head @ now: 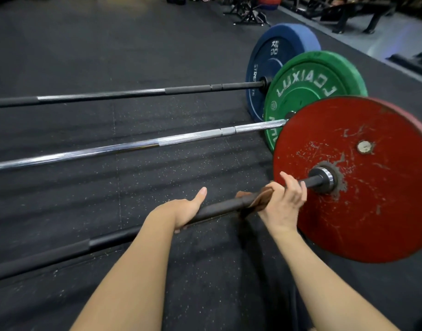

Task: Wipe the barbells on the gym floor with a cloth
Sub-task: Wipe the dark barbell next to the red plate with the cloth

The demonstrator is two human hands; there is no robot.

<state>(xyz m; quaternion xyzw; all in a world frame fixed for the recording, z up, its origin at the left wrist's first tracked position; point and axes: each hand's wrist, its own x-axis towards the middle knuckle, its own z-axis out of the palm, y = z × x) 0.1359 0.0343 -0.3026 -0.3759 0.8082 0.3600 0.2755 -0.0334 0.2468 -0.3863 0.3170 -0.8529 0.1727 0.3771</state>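
Observation:
Three barbells lie side by side on the black rubber floor. The nearest black bar [219, 209] carries a scratched red plate [372, 206] at its right end. My right hand [285, 199] grips a brown cloth [255, 195] wrapped around this bar, close to the plate's collar. My left hand [186, 209] holds the same bar a little to the left, thumb raised. Behind it lies a chrome bar [133, 146] with a green plate [310, 91]. Farthest back lies a dark bar [133, 93] with a blue plate [274, 60].
Black metal racks and stands [248, 13] stand at the far edge of the mat. A bench frame [362, 13] sits at the top right on a grey floor strip. Speckled black mat [85, 44] stretches to the far left.

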